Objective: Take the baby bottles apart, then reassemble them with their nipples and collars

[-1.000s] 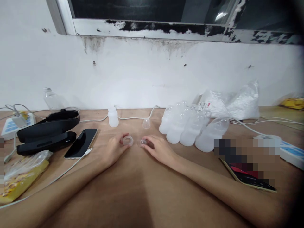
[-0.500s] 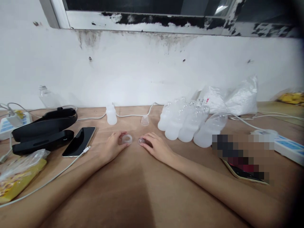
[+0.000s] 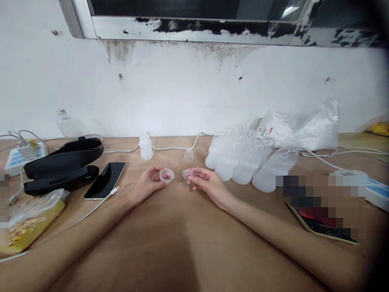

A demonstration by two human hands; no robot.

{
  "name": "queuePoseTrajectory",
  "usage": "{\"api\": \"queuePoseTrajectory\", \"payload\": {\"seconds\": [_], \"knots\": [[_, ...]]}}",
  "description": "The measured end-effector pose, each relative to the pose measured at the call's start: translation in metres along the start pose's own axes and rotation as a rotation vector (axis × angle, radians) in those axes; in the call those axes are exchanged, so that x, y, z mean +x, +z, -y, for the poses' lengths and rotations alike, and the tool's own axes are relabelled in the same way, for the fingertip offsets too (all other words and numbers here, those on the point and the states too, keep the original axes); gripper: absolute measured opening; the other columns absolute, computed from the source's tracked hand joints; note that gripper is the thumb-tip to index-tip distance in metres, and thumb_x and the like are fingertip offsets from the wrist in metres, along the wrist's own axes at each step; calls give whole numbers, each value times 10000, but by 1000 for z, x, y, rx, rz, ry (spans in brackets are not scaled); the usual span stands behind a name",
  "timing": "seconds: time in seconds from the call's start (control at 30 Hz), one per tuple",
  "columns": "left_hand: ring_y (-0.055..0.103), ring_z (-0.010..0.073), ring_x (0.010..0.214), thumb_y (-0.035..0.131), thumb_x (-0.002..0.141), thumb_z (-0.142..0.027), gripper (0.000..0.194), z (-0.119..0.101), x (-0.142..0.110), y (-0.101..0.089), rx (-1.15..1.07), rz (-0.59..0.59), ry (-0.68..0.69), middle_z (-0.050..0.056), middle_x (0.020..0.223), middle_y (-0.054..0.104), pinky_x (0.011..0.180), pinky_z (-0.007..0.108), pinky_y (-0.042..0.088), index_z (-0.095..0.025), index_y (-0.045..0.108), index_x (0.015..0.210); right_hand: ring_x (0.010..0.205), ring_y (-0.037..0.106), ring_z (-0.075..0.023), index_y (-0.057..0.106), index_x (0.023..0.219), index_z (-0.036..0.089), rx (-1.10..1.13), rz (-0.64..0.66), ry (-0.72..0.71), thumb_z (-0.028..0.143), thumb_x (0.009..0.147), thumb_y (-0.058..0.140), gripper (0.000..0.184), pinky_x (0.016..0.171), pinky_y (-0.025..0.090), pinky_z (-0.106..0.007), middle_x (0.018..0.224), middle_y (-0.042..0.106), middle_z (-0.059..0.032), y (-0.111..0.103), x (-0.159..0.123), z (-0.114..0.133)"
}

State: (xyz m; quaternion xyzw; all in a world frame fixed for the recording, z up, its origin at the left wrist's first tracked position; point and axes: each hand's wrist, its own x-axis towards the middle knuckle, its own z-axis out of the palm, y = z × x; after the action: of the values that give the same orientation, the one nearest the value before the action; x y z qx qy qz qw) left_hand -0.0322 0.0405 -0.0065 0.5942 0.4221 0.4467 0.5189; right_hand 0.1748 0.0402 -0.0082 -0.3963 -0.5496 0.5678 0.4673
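Observation:
My left hand (image 3: 146,185) grips a clear plastic screw ring (image 3: 166,180) between thumb and fingers, its round opening tipped toward me. Just to the right, my right hand (image 3: 212,185) pinches a small clear bottle nipple (image 3: 186,174) with a wide rim. Ring and nipple are held a short gap apart over the table. Behind them a clear dome-shaped cap (image 3: 188,155) stands on the wood. A frosted bottle (image 3: 146,148) without a lid is upright at the back, left of the cap.
Several frosted bottles (image 3: 239,162) stand close together on the right, before white plastic bags (image 3: 319,127). Left lie a phone (image 3: 105,181), a black case (image 3: 62,162), a snack bag (image 3: 39,221) and a power strip (image 3: 15,160). Cables run along the wall. Another phone (image 3: 326,227) lies right.
My right hand has raised and tilted the nipple, so its rim shows more. The ring in my left hand is tipped up more. The view has shifted slightly.

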Motion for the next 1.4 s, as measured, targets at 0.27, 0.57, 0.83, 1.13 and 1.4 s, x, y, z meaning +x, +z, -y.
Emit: {"api": "queuePoseTrajectory", "payload": {"seconds": [0.27, 0.57, 0.83, 1.13, 1.4], "knots": [[557, 223, 1030, 689, 603, -220, 391, -8, -6, 4, 21, 40, -28, 93, 1135, 573, 872, 367, 442, -165, 441, 901, 664, 536, -115, 586, 964, 167, -154, -118, -161, 242, 668, 627, 308, 552, 454, -235, 773, 573, -19, 2, 1, 5], [598, 214, 957, 696, 617, -188, 379, -14, -6, 13, -55, 107, 8, 92, 1090, 599, 845, 373, 463, -161, 450, 903, 750, 560, -138, 462, 1157, 226, -774, -123, -745, 183, 815, 491, 345, 744, 479, -307, 844, 584, -26, 11, -14, 12], [614, 190, 914, 680, 626, -140, 328, -9, -10, 19, -27, 130, 12, 61, 1022, 615, 829, 353, 469, -167, 447, 856, 816, 500, -160, 452, 1204, 212, -1027, 57, -1057, 63, 846, 370, 396, 694, 487, -316, 869, 551, -67, 10, -13, 8], [616, 175, 900, 676, 634, -137, 321, -2, -9, 18, -78, 154, 56, 55, 1024, 605, 824, 338, 471, -168, 439, 848, 872, 502, -173, 503, 1153, 194, -1091, 111, -1093, 82, 862, 341, 352, 726, 485, -337, 900, 563, -84, 13, -16, 17], [618, 147, 862, 675, 635, -123, 312, -3, -11, 19, -115, 174, 58, 44, 1041, 589, 802, 315, 481, -173, 435, 829, 863, 516, -164, 538, 1081, 177, -1090, 171, -1064, 102, 860, 350, 300, 729, 495, -324, 889, 563, -85, 18, -17, 12]]}}
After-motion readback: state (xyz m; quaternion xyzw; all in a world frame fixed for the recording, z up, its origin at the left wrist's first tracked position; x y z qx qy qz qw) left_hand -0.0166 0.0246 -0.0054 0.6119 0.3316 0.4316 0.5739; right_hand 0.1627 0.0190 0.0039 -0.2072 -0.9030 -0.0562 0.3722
